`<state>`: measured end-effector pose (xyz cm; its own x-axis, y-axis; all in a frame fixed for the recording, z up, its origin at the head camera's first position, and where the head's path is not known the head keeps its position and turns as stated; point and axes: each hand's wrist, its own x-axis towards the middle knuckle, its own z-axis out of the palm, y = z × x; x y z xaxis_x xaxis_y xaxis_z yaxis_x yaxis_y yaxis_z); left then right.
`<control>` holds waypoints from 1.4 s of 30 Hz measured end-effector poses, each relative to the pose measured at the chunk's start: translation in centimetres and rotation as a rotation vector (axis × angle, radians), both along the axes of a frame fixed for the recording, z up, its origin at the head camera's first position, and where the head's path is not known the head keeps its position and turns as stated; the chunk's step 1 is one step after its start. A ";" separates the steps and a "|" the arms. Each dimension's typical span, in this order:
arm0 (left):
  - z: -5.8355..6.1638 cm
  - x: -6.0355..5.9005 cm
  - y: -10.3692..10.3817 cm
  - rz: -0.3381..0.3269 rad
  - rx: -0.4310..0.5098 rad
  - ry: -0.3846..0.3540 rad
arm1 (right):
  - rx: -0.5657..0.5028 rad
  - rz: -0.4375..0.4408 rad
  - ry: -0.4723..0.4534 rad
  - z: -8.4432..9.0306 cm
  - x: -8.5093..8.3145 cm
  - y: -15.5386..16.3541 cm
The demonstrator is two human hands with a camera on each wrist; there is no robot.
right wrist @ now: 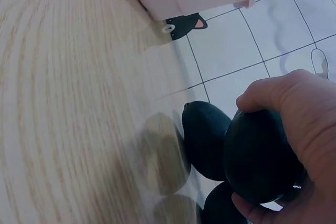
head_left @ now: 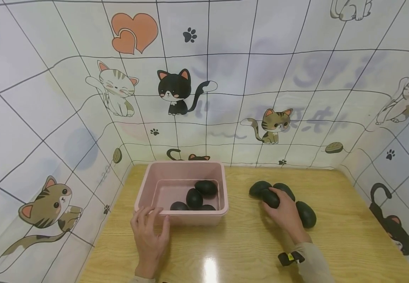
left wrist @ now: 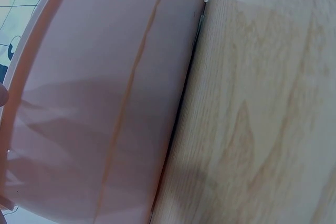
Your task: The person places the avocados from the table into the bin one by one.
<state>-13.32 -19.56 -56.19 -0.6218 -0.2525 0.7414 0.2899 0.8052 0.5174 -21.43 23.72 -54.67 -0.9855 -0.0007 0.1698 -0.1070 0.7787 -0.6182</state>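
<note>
My right hand [head_left: 286, 214] grips a dark green avocado [right wrist: 260, 156] between thumb and fingers, above the table. Close to it lie more avocados: one to the left [head_left: 259, 188], one behind [head_left: 285, 190], and one at the right [head_left: 306, 214] beside my wrist. The fingers of my left hand [head_left: 150, 234] rest on the near left rim of a pink plastic bin [head_left: 199, 218], the thumb in front of its wall. Several avocados [head_left: 194, 198] lie in the bin, on its right side; the near ones are partly hidden by the front wall.
The bin and avocados stand on a light wood table [head_left: 241, 243]. A white covering [head_left: 225, 78] with a grid and cartoon cats rises behind the table and at both sides. A black band with a small yellow-marked device [head_left: 291, 258] sits at my right wrist.
</note>
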 end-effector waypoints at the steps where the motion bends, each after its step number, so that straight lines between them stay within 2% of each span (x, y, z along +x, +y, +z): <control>1: 0.0 0.0 0.0 -0.001 0.001 -0.009 | 0.001 0.003 0.004 0.1 0.0 -0.1; 5: 0.1 0.1 0.0 -0.004 -0.001 -0.017 | -0.002 0.013 0.011 0.6 0.2 -0.4; 14: 0.0 -0.2 0.1 0.000 -0.002 0.047 | -0.016 0.035 0.014 1.9 0.2 -1.2; 25: 0.0 0.0 0.1 -0.009 -0.010 0.023 | -0.024 0.026 0.030 2.5 0.1 -1.7; 35: 0.0 -0.1 0.0 -0.010 0.002 0.058 | -0.042 0.048 0.054 3.6 -0.1 -2.2; 42: 0.0 -0.1 0.0 -0.006 0.005 0.041 | -0.049 0.054 0.061 4.2 -0.2 -2.7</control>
